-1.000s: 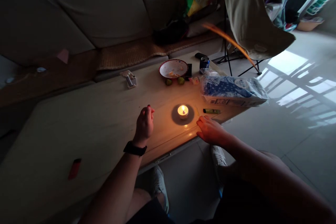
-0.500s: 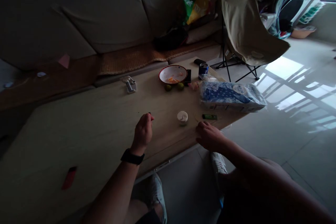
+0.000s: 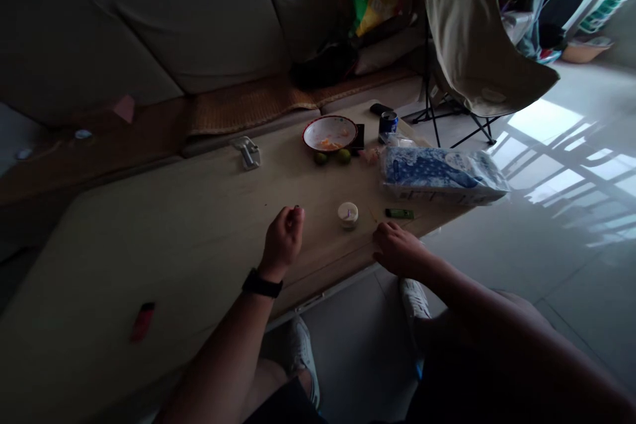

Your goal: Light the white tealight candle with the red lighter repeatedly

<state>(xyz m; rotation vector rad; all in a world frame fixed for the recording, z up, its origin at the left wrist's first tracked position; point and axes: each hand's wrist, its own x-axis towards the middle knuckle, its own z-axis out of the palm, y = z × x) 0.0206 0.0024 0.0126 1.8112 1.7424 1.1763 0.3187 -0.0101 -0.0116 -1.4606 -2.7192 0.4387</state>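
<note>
We have a long pale desk (image 3: 199, 225) under our hands. Our left hand (image 3: 283, 238) is curled tight around a small dark-tipped object (image 3: 297, 207); our right hand (image 3: 398, 250) has bent fingers, their grip unclear. Between them, nearer the right, stands a short round white candle (image 3: 348, 215), without a long axis. Just beyond the right hand, a flat green oblong (image 3: 399, 213) lies sideways.

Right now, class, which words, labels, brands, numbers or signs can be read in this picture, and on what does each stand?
None can be read for certain.
Tan fabric folding chair: marks near its top, too blurred.
Blue-and-white plastic-wrapped pack: printing, too blurred.
Dark blue metal can: markings too small.
White round candle: no readable text.
</note>
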